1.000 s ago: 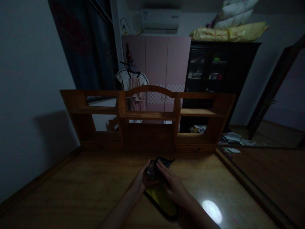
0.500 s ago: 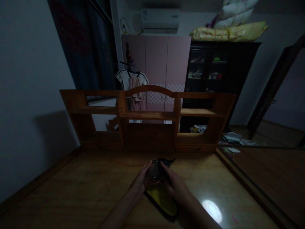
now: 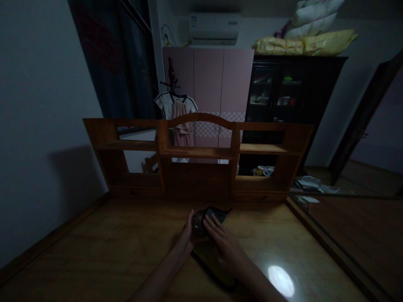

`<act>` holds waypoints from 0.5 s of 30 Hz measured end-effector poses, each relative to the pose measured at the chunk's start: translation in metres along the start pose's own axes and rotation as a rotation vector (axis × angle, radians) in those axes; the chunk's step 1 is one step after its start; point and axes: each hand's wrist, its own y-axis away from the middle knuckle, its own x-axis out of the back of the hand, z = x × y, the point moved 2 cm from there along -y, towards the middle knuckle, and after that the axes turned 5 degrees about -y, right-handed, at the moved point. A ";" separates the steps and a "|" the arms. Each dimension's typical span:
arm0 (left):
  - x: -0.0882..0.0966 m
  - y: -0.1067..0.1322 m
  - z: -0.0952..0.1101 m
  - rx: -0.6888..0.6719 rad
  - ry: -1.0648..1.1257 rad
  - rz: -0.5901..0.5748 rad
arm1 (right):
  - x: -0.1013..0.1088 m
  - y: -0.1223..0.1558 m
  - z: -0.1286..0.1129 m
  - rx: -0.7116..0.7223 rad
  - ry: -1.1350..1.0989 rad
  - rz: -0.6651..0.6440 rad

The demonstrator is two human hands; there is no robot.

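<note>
My left hand (image 3: 186, 238) is curled round the left side of a dark, glossy, rounded object (image 3: 198, 225), with the thumb pointing up. Across its right side lies my right hand (image 3: 224, 239), fingers close together and pressed over a dark, cloth-like piece (image 3: 208, 214). Dim light hides the exact kind of both things. Behind the fingers a dark, pointed item (image 3: 222, 213) sticks out to the right. Below the hands, a long flat thing with a dark rim and yellowish inner face (image 3: 209, 262) rests on the tabletop, partly covered by my right hand.
A wooden shelf unit (image 3: 198, 153) stands along the back of the wooden table (image 3: 126, 239). A raised wooden edge (image 3: 321, 243) borders the right side, and a wall (image 3: 40, 126) rises at the left. Bright light reflects at the front right.
My right hand has shifted a little up and left, its fingers now laid over the dark piece on the glossy object. The yellowish face below looks darker.
</note>
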 end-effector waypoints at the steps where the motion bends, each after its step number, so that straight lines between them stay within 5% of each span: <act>1: 0.001 0.000 0.000 0.015 0.020 -0.005 | 0.000 0.000 0.000 0.002 -0.004 -0.002; 7: 0.005 -0.001 0.002 -0.074 0.101 -0.009 | -0.001 0.001 0.005 -0.015 -0.090 0.038; 15: -0.002 0.001 0.006 -0.014 0.094 -0.056 | 0.003 0.002 0.006 -0.007 -0.139 0.076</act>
